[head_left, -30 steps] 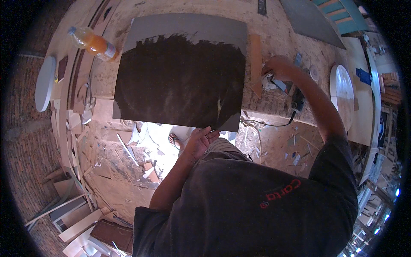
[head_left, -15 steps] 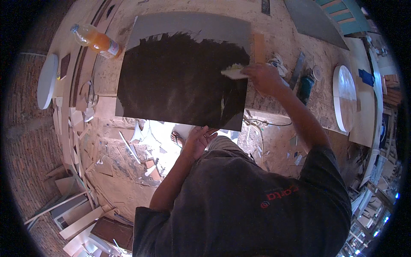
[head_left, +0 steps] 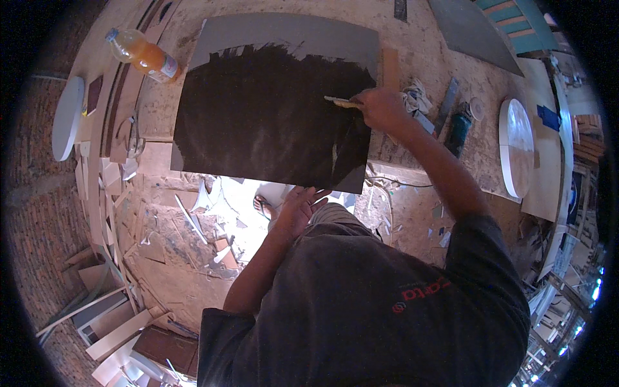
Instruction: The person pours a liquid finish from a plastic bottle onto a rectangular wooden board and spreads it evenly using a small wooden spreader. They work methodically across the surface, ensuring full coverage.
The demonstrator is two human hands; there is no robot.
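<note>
A large grey board (head_left: 258, 116), mostly coated in a dark, glossy layer with a ragged top margin, lies on the workbench and overhangs its front edge. My left hand (head_left: 300, 209) grips that near edge, fingers partly hidden. My right hand (head_left: 382, 111) holds a pale, flat spreader (head_left: 342, 102) over the board's dark right part. Just right of the board are a wooden strip (head_left: 390, 68), a crumpled cloth (head_left: 416, 97), a metal straightedge (head_left: 447, 102) and a dark teal tool (head_left: 460, 129) with a cord.
An orange drink bottle (head_left: 143, 57) lies left of the board. White round panels (head_left: 66, 119) (head_left: 516, 145) rest at both sides. A grey sheet (head_left: 471, 35) is at the back right. Offcuts (head_left: 193, 222) litter the area below the bench, beside a brick wall (head_left: 39, 213) at left.
My right hand has moved left from the items beside the board onto its right part, now with the spreader in it. The board has shifted slightly away from me; my left hand stays at its edge.
</note>
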